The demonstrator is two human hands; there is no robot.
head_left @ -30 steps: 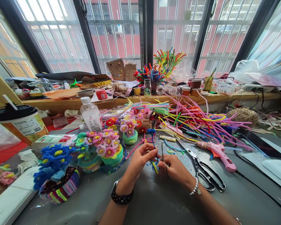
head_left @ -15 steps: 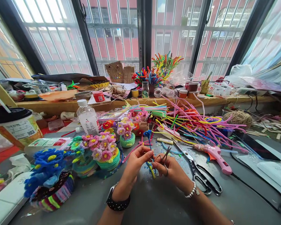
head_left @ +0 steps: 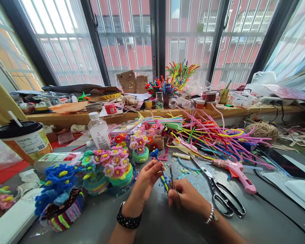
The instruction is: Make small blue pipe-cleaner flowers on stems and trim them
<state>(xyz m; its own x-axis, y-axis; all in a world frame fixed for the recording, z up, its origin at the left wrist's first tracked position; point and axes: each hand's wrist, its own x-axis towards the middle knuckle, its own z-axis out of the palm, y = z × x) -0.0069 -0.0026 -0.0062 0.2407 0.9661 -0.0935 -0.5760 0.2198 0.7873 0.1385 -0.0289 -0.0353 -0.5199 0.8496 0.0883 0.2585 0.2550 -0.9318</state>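
A small blue pipe-cleaner flower [head_left: 154, 153] on a thin blue stem is pinched between the thumb and fingers of my left hand [head_left: 145, 181]. Its stem slants down to the right, toward the scissors. My right hand [head_left: 187, 195] has its fingers in the handles of small scissors [head_left: 171, 173], whose blades point up and look nearly together. The blades stand beside the stem; whether they touch it I cannot tell. Under the hands lie yellow and blue pipe-cleaner bits [head_left: 165, 184]. Finished pink flowers in a green pot [head_left: 120, 179] stand to the left of my left hand.
Large scissors [head_left: 225, 198] and a pink glue gun [head_left: 240, 174] with a cord lie on the right. Loose pipe cleaners [head_left: 213, 135] spread behind them. A blue flower pot [head_left: 63, 213], a water bottle [head_left: 99, 130] and a lidded cup [head_left: 25, 142] stand left.
The small scissors have turned from tilted with spread blades to nearly upright with blades close together. My right hand has moved slightly lower, and the blue flower has shifted left and down.
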